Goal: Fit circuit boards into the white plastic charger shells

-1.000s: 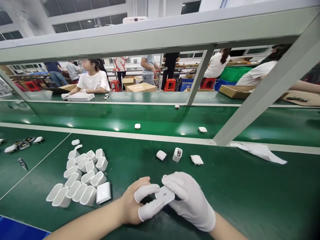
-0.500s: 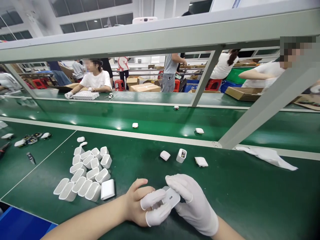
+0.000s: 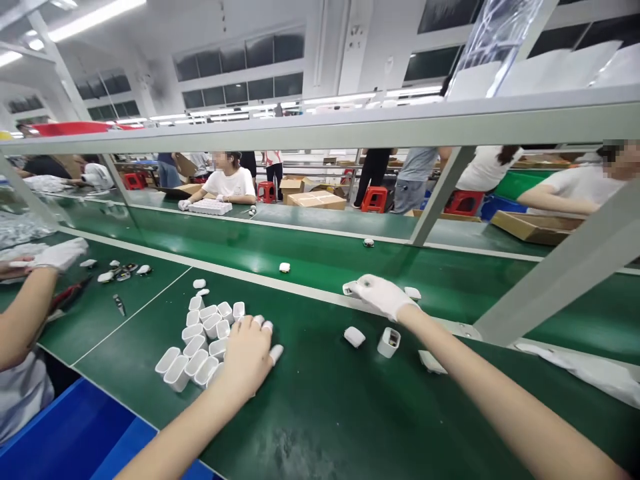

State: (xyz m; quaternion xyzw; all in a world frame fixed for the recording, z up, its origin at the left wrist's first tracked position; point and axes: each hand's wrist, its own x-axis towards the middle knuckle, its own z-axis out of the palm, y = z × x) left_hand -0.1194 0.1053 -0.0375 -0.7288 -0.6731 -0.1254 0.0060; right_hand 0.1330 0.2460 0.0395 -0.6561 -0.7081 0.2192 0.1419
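Note:
My left hand (image 3: pixel 247 353) lies palm down, fingers stretched out with white fingertip covers, on the near right side of a cluster of white plastic shells (image 3: pixel 200 337) on the green table. My gloved right hand (image 3: pixel 384 296) reaches forward to the edge of the green conveyor belt (image 3: pixel 320 257) and is closed on a white charger case (image 3: pixel 349 288). Between my arms lie a white cap (image 3: pixel 355 337), an upright open shell (image 3: pixel 389 342) and a flat white piece (image 3: pixel 430 362) partly hidden by my right forearm.
A grey slanted frame post (image 3: pixel 550 273) crosses on the right, with a white cloth (image 3: pixel 580 370) beneath it. A co-worker's gloved hand (image 3: pixel 60 253) is at the left near small tools (image 3: pixel 120 272). A blue bin (image 3: pixel 75 433) sits at the near left. Small white parts (image 3: pixel 285 267) ride the belt.
My hands have come apart. The right hand carried the white case forward to the belt edge; the left hand moved left onto the shell cluster. The view tilted up and right.

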